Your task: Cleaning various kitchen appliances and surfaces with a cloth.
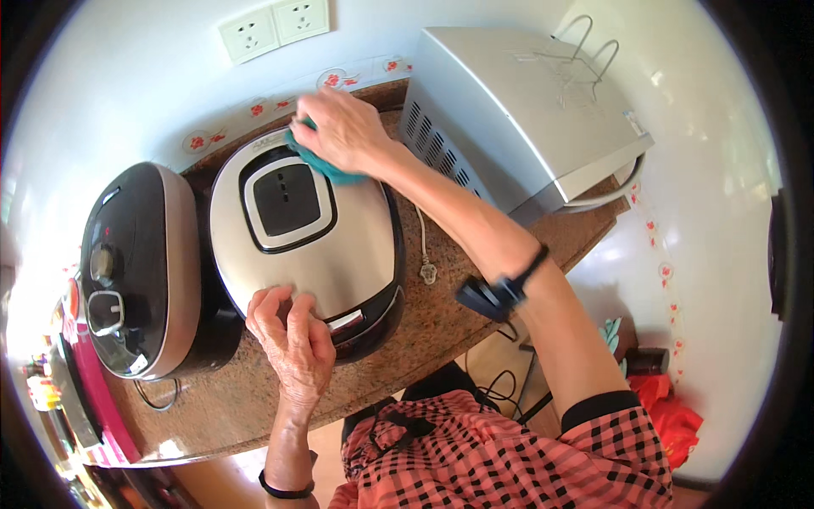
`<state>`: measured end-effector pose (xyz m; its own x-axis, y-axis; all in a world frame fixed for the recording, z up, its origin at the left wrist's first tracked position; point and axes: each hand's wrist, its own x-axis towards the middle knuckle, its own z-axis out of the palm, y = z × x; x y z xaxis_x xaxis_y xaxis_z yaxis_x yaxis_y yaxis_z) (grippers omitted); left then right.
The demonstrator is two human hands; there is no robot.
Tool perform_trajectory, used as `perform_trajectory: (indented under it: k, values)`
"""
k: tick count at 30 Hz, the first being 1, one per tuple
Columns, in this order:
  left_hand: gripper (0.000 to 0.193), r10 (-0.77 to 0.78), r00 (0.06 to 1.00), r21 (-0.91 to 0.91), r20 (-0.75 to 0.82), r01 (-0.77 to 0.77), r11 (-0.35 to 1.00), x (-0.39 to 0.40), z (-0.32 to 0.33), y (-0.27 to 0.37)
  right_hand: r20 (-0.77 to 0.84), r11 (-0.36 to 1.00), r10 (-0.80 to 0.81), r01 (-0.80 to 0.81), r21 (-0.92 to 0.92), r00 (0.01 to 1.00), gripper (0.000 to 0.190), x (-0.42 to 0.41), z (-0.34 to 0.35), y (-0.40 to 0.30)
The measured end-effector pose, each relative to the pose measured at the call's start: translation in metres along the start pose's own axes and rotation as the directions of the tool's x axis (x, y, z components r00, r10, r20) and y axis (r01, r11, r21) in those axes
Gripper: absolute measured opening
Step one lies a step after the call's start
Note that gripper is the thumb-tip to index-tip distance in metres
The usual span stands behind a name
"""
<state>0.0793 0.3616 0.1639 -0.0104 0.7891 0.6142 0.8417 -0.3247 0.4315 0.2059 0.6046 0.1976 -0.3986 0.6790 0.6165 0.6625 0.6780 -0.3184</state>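
Note:
A rice cooker (362,248) with a champagne-coloured lid stands on the brown stone countertop (439,318). Its black steam vent cover (286,200) sits in a silver frame on the lid. My right hand (346,130) grips a teal cloth (324,167) and presses it on the back right part of the lid. Slight blur shows on that hand. My left hand (292,334) rests its bent fingertips on the lid's front left edge, beside the silver latch button (346,323). Nothing shows in the left hand, though its palm side is hidden.
A black and brown pressure cooker (140,267) stands close on the left. A silver oven (509,108) with a wire rack (588,57) on top fills the back right. Between them lies a white power plug (428,272). Wall sockets (273,28) are behind; a red bag (668,420) is low right.

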Motion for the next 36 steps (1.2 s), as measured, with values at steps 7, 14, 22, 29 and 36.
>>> perform_trajectory:
  k: [7,14,22,29,36]
  values:
    - [0.027,-0.092,0.983,-0.268,-0.162,0.046,0.962,-0.011,-0.011,-0.012,0.166,0.977,-0.168,0.141,0.162,0.972,0.025,-0.123,-0.061,-0.118]
    - [0.041,-0.173,0.92,-0.276,-0.351,0.075,0.958,-0.038,-0.045,-0.011,0.317,0.803,-0.591,0.506,0.314,0.741,0.019,-0.024,0.022,-0.147]
    - [0.044,-0.2,0.958,-0.178,-0.203,0.164,0.97,-0.034,-0.051,-0.01,0.541,0.996,-0.063,0.086,-0.017,0.839,0.031,0.092,0.081,-0.063]
    - [0.047,-0.047,0.972,-0.098,-0.231,0.025,0.995,0.002,-0.057,-0.003,0.149,0.751,-0.66,0.641,0.161,0.736,0.014,-0.053,0.014,-0.148]
    - [0.041,-0.008,0.999,-0.09,0.04,0.012,0.996,0.021,-0.031,0.006,0.278,0.776,-0.607,0.48,0.408,0.744,0.012,0.043,0.058,-0.093]
